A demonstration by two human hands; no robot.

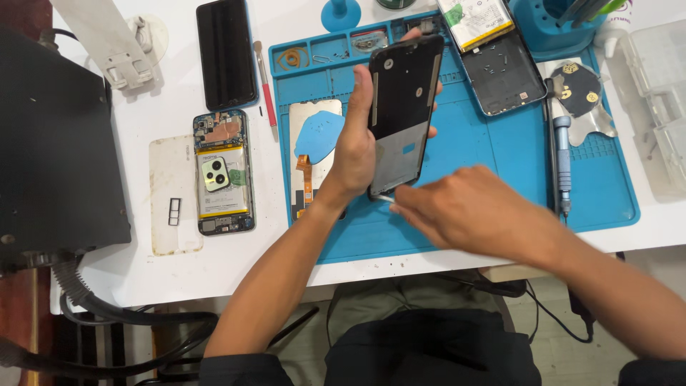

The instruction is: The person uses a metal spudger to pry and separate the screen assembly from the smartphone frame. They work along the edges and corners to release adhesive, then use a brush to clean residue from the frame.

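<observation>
A person's left hand point(354, 154) holds a dark phone frame point(401, 107) upright above a blue work mat point(486, 154), its grip clasped around the frame's long edges with fingertips showing on the far side. The right hand point(464, 211) meets the frame's lower end, its grip pinched on a thin metal tool point(386, 198) whose tip touches the bottom corner. Behind the left wrist, partly hidden by it, lies a pale panel point(314, 114) with a blue triangular pick point(319, 136) on it and an orange ribbon cable point(306, 179) trailing down. An opened phone shell point(502, 78) rests at the mat's upper right, near a blue-handled screwdriver point(563, 154) lying lengthwise. On the white surface point(171, 86) to the left sit a phone with its back removed point(223, 171), showing battery and camera block, a dark screen panel point(226, 53), a red-handled brush point(266, 89) and a small black card tray point(174, 211). A black box-shaped machine point(57, 150) fills the left edge.
</observation>
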